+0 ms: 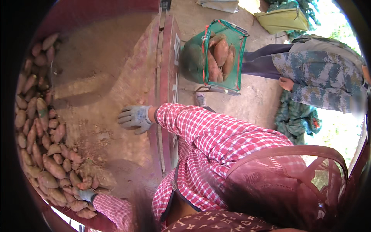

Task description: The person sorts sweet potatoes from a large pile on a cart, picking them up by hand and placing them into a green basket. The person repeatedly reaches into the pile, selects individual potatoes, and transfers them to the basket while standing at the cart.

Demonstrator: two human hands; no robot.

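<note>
My right hand (134,119), in a grey work glove, lies palm down on the dusty truck-bed floor (95,116) with its fingers apart and nothing in it. At the lower left, my left hand (85,195), also gloved, reaches among the sweet potatoes (53,166). Its fingers rest against some of them, but they are partly hidden, so a grip cannot be made out. The sweet potatoes form a long heap down the left side of the bed. My red-and-white checked sleeves (226,124) run from the right towards both hands.
Beyond the red bed edge (169,87) stands a green mesh bag (203,55) holding several large sweet potatoes, propped on a metal frame. A person in a camouflage jacket (318,75) stands beside it. Green net sacks (295,119) and a yellow sack (282,21) lie farther right.
</note>
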